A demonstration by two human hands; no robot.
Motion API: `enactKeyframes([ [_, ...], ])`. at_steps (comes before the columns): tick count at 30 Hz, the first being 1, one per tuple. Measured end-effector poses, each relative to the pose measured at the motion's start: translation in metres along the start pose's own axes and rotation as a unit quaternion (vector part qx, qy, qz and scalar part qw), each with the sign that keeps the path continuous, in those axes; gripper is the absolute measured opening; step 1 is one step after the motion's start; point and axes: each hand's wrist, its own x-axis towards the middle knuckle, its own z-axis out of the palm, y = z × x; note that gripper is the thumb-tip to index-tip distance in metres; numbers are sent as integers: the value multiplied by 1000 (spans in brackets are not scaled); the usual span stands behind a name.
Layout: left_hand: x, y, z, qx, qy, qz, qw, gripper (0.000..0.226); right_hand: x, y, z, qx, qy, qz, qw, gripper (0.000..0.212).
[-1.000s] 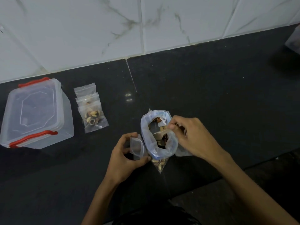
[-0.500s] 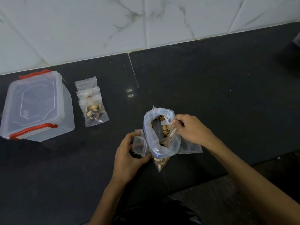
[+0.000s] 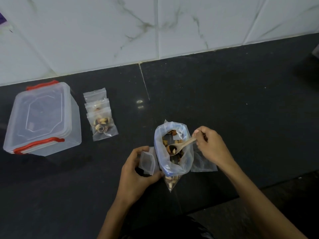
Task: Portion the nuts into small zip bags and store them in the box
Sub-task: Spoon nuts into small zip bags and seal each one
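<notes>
While a spoonful of mixed nuts hangs over the supply bag, portioning is in mid-scoop on a black stone counter (image 3: 224, 94) backed by white marble-veined wall tiles (image 3: 103, 31). At far left stands the clear square plastic box with red clip handles (image 3: 43, 118), its lid on, so it will have to be opened before anything is stored. Just beside it lies a short overlapping row of small clear zip bags already holding nuts (image 3: 101, 121), well apart from the work in hand. Nearer the middle, the left hand (image 3: 136, 171) curls its fingers and thumb around a small empty clear zip bag (image 3: 147, 163), holding its mouth spread open and touching the side of the large clear plastic bag of mixed nuts with a rolled-down rim (image 3: 173, 149). Over that bag's opening, a pale wooden spoon (image 3: 181, 146) carries a load of nuts, its handle pinched closed between the thumb and fingertips of the right hand (image 3: 210, 145). More empty clear bags (image 3: 203, 163) lie flat under that hand. The next move, judging by this, calls for carrying the spoon level across the rolled rim to the small bag's narrow mouth; the rim and the tight opening are where nuts could spill.
</notes>
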Motion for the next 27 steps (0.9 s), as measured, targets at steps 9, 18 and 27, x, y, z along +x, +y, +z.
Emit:
enactKeyframes([
  [9, -3, 22, -15, -7, 41, 31, 999, 89, -12, 4, -13, 52, 69, 1, 996, 21],
  [18, 2, 40, -1, 12, 76, 83, 994, 80, -58, -63, -40, 91, 107, -165, 976, 23],
  [27, 7, 42, 2, 8, 107, 89, 990, 70, -84, -74, -3, -152, 170, -456, 860, 18],
])
